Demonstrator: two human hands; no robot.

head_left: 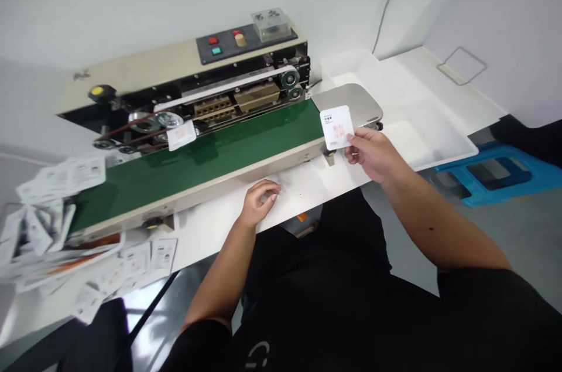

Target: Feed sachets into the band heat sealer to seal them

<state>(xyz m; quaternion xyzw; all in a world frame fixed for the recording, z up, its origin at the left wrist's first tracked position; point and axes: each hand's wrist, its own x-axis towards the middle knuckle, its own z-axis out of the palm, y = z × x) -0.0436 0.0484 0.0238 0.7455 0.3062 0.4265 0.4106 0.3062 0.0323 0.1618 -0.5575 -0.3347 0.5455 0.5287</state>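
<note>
My right hand (371,155) pinches a small white packet (336,126) with red print, holding it upright at the right end of the green conveyor belt (219,155) of a band sealing machine (184,67). My left hand (259,201) rests on the white table (302,181) in front of the machine, fingers curled loosely, holding nothing. A second white packet (181,135) rides through the sealing rollers near the belt's left half.
A pile of sealed white packets (48,208) lies at the belt's left end, some spilled onto the table (132,263). A white tray (413,120) sits right of the machine's metal plate (351,99). A blue stool (496,171) stands on the floor at right.
</note>
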